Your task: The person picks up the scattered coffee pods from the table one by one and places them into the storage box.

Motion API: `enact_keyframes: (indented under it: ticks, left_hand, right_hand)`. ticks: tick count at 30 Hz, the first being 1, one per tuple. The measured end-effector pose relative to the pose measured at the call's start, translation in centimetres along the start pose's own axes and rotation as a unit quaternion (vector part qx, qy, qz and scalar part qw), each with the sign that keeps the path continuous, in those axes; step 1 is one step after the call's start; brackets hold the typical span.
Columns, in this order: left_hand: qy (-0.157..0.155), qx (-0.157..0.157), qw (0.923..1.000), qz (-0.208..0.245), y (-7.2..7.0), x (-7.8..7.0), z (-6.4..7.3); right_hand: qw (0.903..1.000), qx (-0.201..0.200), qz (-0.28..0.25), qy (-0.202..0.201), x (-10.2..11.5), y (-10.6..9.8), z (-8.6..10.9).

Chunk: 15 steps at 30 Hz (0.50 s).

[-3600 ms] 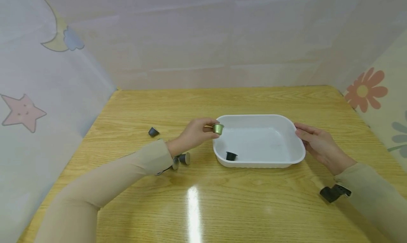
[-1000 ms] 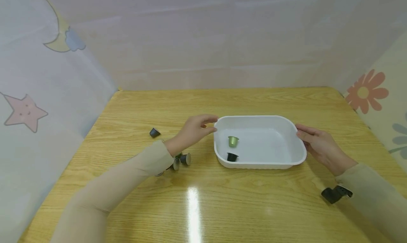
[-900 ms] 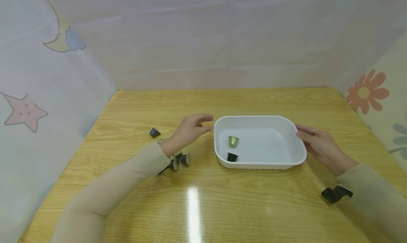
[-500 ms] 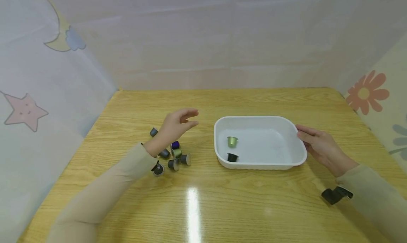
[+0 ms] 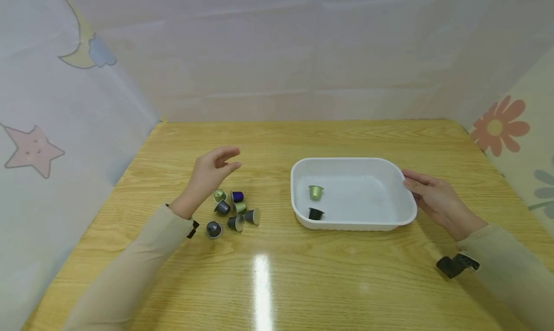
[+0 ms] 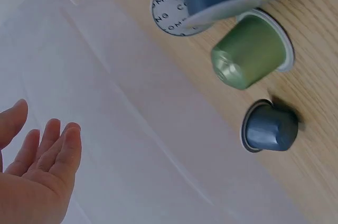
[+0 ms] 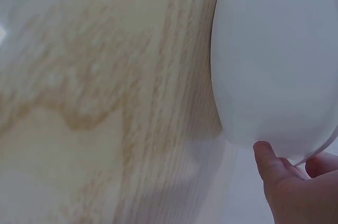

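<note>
My left hand point(image 5: 207, 173) hovers with nothing in it, thumb and fingers apart, beside a cluster of coffee capsules. In that cluster lie green point(image 5: 219, 195), purple point(image 5: 237, 197) and several dark capsules point(image 5: 214, 229). The left wrist view shows a green capsule point(image 6: 248, 52) and a dark blue one point(image 6: 272, 126), both lying on their sides and away from the fingers. My right hand point(image 5: 437, 196) pinches the right rim of a white plastic tray point(image 5: 346, 225). Inside the tray, towards its left end, are a green capsule point(image 5: 316, 192) and a black capsule point(image 5: 315, 214).
Everything stands on a wooden table point(image 5: 329, 278) with a bright reflection at the front. Pale cloth walls enclose the back and sides. A dark strap point(image 5: 458, 264) with a block on it is on the right wrist.
The green capsule went from my left hand into the tray. That hand has since drawn back leftwards, uncovering the cluster and covering the farthest dark capsule. My right hand keeps hold of the rim.
</note>
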<state>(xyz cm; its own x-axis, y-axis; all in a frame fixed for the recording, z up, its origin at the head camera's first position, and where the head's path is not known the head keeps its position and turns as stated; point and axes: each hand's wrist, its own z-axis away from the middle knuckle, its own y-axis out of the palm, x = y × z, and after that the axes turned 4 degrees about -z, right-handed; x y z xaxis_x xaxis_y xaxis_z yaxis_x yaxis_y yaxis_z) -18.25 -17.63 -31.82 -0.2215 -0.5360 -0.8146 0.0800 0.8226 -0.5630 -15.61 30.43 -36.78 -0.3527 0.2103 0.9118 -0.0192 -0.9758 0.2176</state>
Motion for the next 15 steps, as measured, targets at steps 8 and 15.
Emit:
enact_keyframes:
  ticks: [8, 15]
  left_hand:
    - [0.007, -0.041, 0.9983, -0.042, -1.2, 1.8, 0.5]
    - [-0.02, -0.044, 0.9977, -0.048, -1.9, 4.0, 0.6]
  right_hand:
    - [1.0, 0.004, 0.003, -0.002, 0.1, 0.0, 0.1]
    - [1.0, -0.002, 0.006, 0.001, 0.1, 0.0, 0.1]
